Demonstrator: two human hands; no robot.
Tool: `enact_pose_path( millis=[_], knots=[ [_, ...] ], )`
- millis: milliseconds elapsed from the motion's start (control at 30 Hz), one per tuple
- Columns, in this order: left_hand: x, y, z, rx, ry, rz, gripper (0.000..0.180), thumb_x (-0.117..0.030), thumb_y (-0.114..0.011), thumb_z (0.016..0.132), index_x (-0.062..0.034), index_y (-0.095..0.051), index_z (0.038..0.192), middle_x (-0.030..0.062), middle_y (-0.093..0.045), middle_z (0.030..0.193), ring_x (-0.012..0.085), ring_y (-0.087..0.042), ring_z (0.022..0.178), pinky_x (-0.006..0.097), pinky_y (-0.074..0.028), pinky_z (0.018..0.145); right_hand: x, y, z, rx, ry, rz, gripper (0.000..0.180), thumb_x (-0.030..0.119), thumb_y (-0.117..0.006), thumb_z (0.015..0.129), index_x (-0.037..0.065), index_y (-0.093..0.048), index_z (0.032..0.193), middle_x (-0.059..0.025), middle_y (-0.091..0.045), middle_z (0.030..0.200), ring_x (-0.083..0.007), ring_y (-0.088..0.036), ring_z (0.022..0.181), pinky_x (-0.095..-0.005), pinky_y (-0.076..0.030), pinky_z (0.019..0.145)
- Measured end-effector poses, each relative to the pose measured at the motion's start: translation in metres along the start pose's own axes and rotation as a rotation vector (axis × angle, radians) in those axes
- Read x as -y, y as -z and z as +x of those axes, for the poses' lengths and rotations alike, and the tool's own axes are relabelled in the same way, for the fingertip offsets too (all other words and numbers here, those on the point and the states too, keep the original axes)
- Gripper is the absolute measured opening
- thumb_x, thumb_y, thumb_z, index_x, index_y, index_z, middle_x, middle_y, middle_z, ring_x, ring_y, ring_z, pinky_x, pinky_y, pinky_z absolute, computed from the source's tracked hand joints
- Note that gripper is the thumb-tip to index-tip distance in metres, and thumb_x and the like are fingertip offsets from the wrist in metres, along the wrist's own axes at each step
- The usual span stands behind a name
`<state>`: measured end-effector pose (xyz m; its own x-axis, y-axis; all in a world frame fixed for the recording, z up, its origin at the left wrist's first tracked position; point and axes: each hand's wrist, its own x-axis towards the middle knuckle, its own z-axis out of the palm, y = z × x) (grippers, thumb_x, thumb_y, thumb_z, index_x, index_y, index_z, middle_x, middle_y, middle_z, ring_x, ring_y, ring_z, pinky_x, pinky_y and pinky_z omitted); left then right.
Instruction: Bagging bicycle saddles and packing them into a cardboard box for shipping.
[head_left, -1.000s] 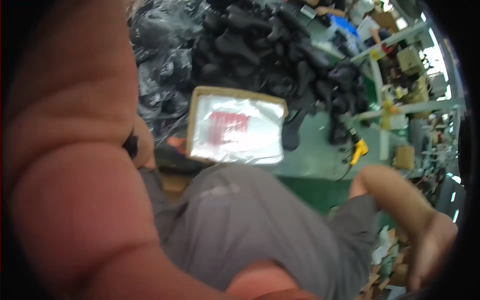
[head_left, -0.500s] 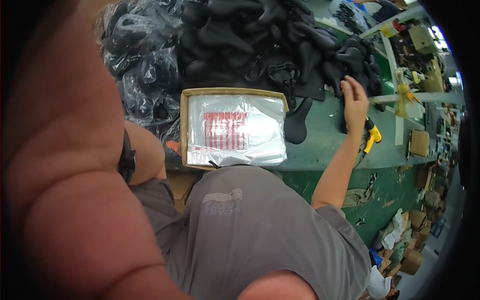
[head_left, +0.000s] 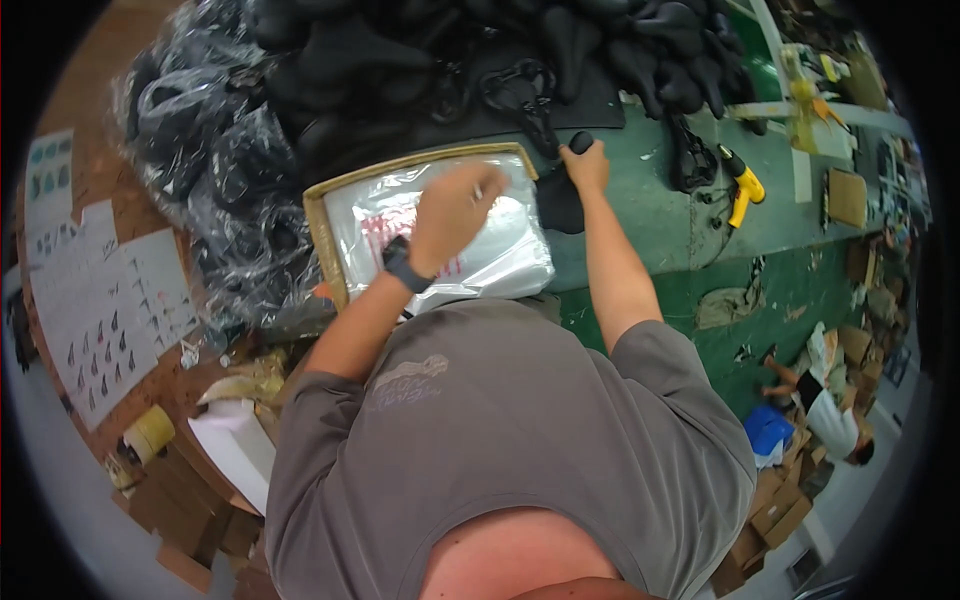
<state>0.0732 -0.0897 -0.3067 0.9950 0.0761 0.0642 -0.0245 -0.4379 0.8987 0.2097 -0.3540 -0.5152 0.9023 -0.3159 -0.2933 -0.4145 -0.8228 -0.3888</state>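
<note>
A cardboard box (head_left: pixel 318 225) holds a stack of clear plastic bags (head_left: pixel 500 255) with red print. Over the bags is my left hand (head_left: pixel 455 215), a dark watch on its wrist; its fingers are smeared by motion, and contact with the top bag cannot be made out. Just right of the box, my right hand (head_left: pixel 590 168) is closed round the narrow nose of a black bicycle saddle (head_left: pixel 562 205). That saddle's wide end points toward me, against the box's side. Farther right, another saddle (head_left: pixel 692 160) lies with its underside showing.
Many black saddles (head_left: pixel 360 60) are heaped at the back of the green bench (head_left: pixel 640 225). Saddles in clear plastic (head_left: pixel 240 190) pile up at left. A yellow heat gun (head_left: pixel 745 188) lies at right. Printed sheets (head_left: pixel 100 320) are at far left; a co-worker (head_left: pixel 830 415) is at far right.
My left hand has come down from close before the camera to the bags. My right hand has moved left from near the heap and taken hold of the saddle's nose. The view has shifted.
</note>
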Motion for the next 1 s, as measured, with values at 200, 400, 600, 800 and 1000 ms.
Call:
enact_pose_path(
  millis=[200,400,600,800,1000],
  knots=[
    [0.100,-0.109,-0.062,0.283,-0.040,0.502,0.036,-0.037,-0.080,0.085,-0.0049,-0.064,0.092,0.0163,-0.070,0.085,0.0379,-0.069,0.084,0.050,-0.055,0.073,-0.049,0.087,-0.117,-0.170,0.112,0.233,0.057,0.040,-0.086,0.075,-0.001,-0.066,0.110,-0.0278,-0.074,0.098,-0.0457,-0.073,0.096,-0.0513,-0.057,0.084],
    [0.129,-0.127,-0.072,0.114,-0.084,0.533,0.029,-0.031,-0.072,0.094,-0.0050,-0.060,0.089,0.0177,-0.068,0.083,0.0388,-0.067,0.080,0.051,-0.054,0.069,-0.172,0.091,-0.252,-0.181,0.013,0.237,0.058,0.026,-0.086,0.074,-0.002,-0.069,0.121,-0.0262,-0.076,0.101,-0.0364,-0.077,0.091,-0.0426,-0.060,0.084],
    [0.120,-0.127,-0.077,0.081,-0.074,0.584,0.025,-0.031,-0.070,0.095,-0.0070,-0.064,0.093,0.0137,-0.071,0.089,0.0346,-0.069,0.086,0.047,-0.056,0.075,-0.230,0.052,-0.300,0.171,-0.512,0.706,0.066,0.030,-0.081,0.087,0.003,-0.055,0.141,-0.0128,-0.071,0.093,-0.0217,-0.070,0.067,-0.0341,-0.060,0.052],
    [0.120,-0.124,-0.087,0.001,-0.030,0.465,0.021,-0.024,-0.059,0.101,-0.0059,-0.065,0.094,0.0173,-0.070,0.097,0.0370,-0.069,0.094,0.050,-0.055,0.081,-0.211,0.058,-0.260,0.696,-0.746,1.313,0.039,0.041,-0.071,0.100,0.002,-0.062,0.100,-0.0097,-0.068,0.085,-0.0179,-0.065,0.064,-0.0276,-0.057,0.051],
    [0.107,-0.108,-0.107,-0.029,0.086,0.305,0.024,-0.025,-0.058,0.103,-0.0028,-0.063,0.097,0.0224,-0.068,0.098,0.0442,-0.065,0.093,0.054,-0.052,0.080,-0.129,0.099,-0.281,0.420,-0.057,1.248,0.034,0.018,-0.077,0.095,0.005,-0.053,0.116,-0.0111,-0.067,0.090,-0.0214,-0.069,0.071,-0.0353,-0.060,0.058]
  ],
)
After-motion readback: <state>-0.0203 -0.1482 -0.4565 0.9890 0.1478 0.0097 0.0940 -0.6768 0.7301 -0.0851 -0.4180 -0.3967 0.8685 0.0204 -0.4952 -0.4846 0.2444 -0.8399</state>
